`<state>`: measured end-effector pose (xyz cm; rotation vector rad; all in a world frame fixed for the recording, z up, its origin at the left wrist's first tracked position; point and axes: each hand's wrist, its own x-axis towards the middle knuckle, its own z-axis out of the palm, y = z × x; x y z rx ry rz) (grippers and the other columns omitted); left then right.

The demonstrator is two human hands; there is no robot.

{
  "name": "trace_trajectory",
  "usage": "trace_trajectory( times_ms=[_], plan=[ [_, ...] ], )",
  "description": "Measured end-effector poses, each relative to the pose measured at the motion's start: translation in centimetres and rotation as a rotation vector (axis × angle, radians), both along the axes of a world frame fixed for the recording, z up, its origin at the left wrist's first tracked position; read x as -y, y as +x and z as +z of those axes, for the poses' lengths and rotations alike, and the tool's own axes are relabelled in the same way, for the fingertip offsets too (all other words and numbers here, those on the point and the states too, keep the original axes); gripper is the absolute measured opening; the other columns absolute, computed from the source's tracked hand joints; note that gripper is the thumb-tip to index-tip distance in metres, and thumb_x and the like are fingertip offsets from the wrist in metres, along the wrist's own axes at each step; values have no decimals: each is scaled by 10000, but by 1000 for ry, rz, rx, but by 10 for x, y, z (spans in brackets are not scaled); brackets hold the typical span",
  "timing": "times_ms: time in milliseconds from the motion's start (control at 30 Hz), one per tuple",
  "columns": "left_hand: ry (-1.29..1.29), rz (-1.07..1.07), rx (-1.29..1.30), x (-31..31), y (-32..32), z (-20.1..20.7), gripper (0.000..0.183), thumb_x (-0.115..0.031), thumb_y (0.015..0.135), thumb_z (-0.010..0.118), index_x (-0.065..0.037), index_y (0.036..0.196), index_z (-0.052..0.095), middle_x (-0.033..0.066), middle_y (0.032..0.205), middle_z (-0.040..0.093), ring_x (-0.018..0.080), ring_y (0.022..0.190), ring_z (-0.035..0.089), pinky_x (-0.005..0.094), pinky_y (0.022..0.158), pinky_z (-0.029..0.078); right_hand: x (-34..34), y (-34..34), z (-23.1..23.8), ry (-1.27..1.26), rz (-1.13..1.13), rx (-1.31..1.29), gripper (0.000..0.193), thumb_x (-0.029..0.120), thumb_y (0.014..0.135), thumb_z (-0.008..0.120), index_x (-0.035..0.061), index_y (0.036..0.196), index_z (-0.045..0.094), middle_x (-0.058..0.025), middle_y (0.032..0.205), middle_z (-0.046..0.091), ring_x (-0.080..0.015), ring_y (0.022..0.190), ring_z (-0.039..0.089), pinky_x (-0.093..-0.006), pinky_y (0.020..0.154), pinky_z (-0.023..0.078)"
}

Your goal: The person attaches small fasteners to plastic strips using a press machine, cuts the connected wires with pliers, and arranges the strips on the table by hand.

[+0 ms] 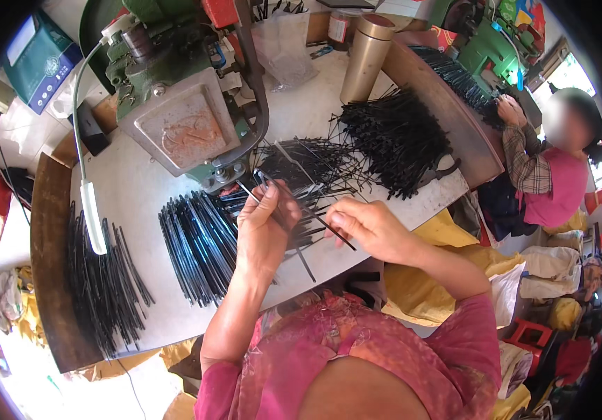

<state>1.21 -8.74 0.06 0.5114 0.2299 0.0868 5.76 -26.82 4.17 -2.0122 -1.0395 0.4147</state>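
From where I stand, taking twelve o'clock as straight away from the worker, the left hand [262, 227] is clasped with thumb and fingers round slim pieces just below the green cast-metal machine [182, 133], whose head sits toward eleven o'clock. A long, thin, straight black rod [343, 240] slants between the hands, its long axis running from ten to four o'clock, the free end poking out at four. The right hand [371, 225] is nearer that free end, its fingers curled at the rod or just beside it; I cannot tell whether they pinch it. Of the two, the left hand is much closer to the machine.

A bundle of glossy dark rods [196, 245] lies between eight and nine o'clock from the left hand, and a thick heap of matte black strips [399, 140] at one o'clock from the right, both on the pale tabletop [129, 210].
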Motion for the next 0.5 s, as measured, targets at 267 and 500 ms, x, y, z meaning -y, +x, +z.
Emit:
trace_trajectory(
  times_ms=[267, 500],
  plan=[
    [84, 69, 38, -15, -16, 9, 69, -75, 814, 542, -19, 852, 558, 98, 837, 583, 224, 781, 585, 370, 729, 481, 6, 27, 23, 113, -185, 228, 146, 178, 825, 512, 37, 820, 549, -119, 683, 561, -273, 619, 565, -319, 533, 431],
    [359, -81, 83, -38, -35, 45, 197, -133, 816, 547, -1, 962, 543, 131, 839, 594, 215, 785, 591, 300, 637, 489, 10, 43, 74, 70, 50, 533, 95, 134, 796, 528, 46, 806, 562, -80, 717, 572, -267, 620, 557, -318, 532, 431]
  ],
)
